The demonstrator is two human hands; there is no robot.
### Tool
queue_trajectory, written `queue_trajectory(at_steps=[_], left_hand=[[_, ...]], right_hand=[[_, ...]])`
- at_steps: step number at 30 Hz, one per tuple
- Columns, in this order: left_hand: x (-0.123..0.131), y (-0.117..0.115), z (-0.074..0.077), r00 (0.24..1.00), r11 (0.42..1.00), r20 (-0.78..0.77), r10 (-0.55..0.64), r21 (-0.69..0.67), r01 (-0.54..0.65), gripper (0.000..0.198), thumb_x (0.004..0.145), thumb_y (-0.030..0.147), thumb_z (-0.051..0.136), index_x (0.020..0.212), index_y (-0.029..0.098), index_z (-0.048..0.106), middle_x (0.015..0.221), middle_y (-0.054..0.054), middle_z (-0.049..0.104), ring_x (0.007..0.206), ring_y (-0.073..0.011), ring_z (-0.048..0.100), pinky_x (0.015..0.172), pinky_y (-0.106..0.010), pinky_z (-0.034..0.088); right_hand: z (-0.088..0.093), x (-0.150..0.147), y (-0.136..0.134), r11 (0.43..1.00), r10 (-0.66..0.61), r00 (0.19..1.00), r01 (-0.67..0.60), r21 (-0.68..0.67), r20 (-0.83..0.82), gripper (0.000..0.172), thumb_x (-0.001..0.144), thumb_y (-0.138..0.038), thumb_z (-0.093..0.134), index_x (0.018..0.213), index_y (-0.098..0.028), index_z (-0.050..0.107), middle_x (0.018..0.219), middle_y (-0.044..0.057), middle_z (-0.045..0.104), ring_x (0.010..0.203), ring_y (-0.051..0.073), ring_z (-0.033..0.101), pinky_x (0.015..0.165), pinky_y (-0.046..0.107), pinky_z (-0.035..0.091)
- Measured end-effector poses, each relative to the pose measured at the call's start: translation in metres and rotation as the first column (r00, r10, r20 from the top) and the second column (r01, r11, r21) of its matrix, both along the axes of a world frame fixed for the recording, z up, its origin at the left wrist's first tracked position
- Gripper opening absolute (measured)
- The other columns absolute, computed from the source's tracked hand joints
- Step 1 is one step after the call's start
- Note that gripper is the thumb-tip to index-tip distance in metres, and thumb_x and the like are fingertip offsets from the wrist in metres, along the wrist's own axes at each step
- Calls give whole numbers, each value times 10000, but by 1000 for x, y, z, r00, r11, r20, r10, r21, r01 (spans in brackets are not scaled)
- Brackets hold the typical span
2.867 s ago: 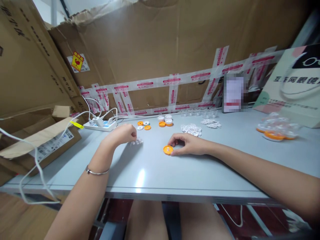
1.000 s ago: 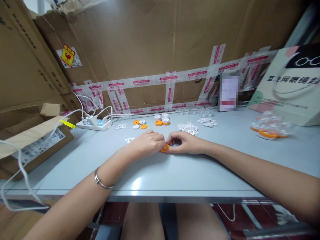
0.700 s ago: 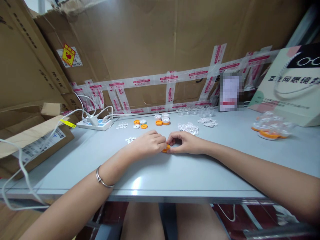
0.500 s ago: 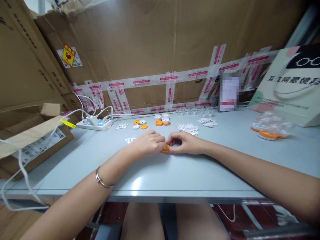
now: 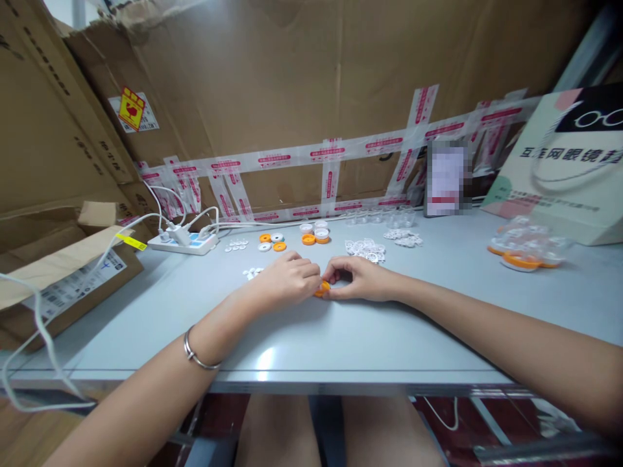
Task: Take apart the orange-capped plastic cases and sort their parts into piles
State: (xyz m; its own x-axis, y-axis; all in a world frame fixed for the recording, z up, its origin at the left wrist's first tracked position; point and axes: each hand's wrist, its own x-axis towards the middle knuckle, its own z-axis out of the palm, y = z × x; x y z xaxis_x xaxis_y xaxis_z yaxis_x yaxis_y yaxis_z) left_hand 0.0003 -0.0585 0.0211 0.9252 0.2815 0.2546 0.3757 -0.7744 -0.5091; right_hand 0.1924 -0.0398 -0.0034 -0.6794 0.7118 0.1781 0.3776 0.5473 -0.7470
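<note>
At the middle of the table, a small round orange plastic piece (image 5: 322, 290) lies between my two hands. My right hand (image 5: 363, 277) steadies it from the right, thumb and fingers curved round its edge. From the left, my left hand (image 5: 294, 279) reaches over it with fingers closed and tips at the piece's top. Whatever those fingertips pinch is hidden. Behind my hands are a pile of small white parts (image 5: 365, 250), orange and white round caps (image 5: 315, 235), and orange and white discs (image 5: 272, 242). Small white pieces (image 5: 252, 274) lie just beyond my left wrist.
A power strip (image 5: 182, 242) with cables and an open cardboard box (image 5: 73, 285) stand left. Clear plastic parts (image 5: 382, 215) line the back beside a phone (image 5: 445, 178). Bagged orange and white pieces (image 5: 528, 245) and a paper bag (image 5: 564, 168) are at right.
</note>
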Motion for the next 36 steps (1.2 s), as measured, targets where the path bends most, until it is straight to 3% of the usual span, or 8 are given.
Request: queue_trajectory(at_steps=[9, 16, 20, 23, 26, 28, 29, 36], left_hand=[[1, 0, 0, 999, 998, -20, -29, 52, 30, 258, 876, 148, 403, 659, 135, 543, 655, -19, 605, 583, -119, 524, 618, -280, 324], [2, 0, 1, 984, 980, 148, 95, -186, -66, 188, 833, 177, 444, 732, 144, 600, 720, -23, 642, 644, -124, 569, 653, -259, 366], [-15, 3, 18, 947, 936, 234, 221, -322, -139, 147, 778, 151, 467, 753, 144, 611, 746, -35, 646, 686, -134, 578, 653, -239, 389], [-51, 8, 40, 840, 819, 249, 482, -467, -332, 125, 708, 146, 488, 732, 139, 610, 736, -33, 647, 662, -131, 571, 620, -215, 403], [-94, 14, 56, 582, 541, 103, 807, -524, -658, 103, 617, 156, 504, 629, 144, 606, 634, -22, 628, 602, -152, 557, 543, -218, 381], [-115, 16, 60, 465, 371, -28, 885, -562, -740, 106, 572, 146, 483, 566, 149, 589, 569, -13, 601, 557, -154, 535, 485, -216, 345], [-122, 17, 59, 443, 326, -71, 894, -576, -750, 111, 556, 142, 473, 547, 151, 584, 560, -12, 597, 554, -154, 531, 477, -216, 336], [-136, 31, 42, 445, 283, -115, 888, -624, -728, 150, 524, 198, 485, 570, 166, 624, 608, -21, 639, 580, -173, 562, 505, -228, 367]], right_hand=[[-1, 0, 0, 1000, -10, 1000, 10, 8, -5, 275, 643, -417, 639, 740, -162, 603, 712, 4, 544, 683, 135, 493, 631, 255, 404], [-1, 0, 0, 1000, -8, 1000, 8, 6, 2, 299, 660, -431, 621, 779, -157, 616, 731, 15, 556, 714, 147, 500, 658, 267, 405], [0, 1, -1, 1000, -24, 1000, 24, -7, 19, 291, 646, -416, 638, 789, -164, 607, 774, 22, 577, 745, 155, 508, 692, 276, 409], [1, 1, -1, 999, -40, 998, 41, -24, 43, 290, 637, -415, 647, 788, -172, 598, 809, 25, 591, 770, 157, 515, 706, 274, 411], [2, 1, -2, 998, -51, 997, 52, -18, 64, 290, 635, -413, 650, 794, -177, 595, 813, 22, 587, 772, 157, 516, 705, 272, 410], [2, 1, -1, 999, -50, 997, 51, -15, 63, 299, 635, -417, 649, 803, -176, 593, 811, 22, 582, 770, 157, 514, 706, 272, 410], [1, 1, -1, 999, -47, 997, 48, -17, 61, 306, 636, -420, 649, 811, -175, 593, 812, 22, 579, 771, 157, 514, 708, 273, 410], [-2, 1, 1, 999, -28, 998, 28, -16, 48, 340, 640, -452, 641, 837, -180, 597, 809, 18, 563, 775, 156, 517, 707, 272, 410]])
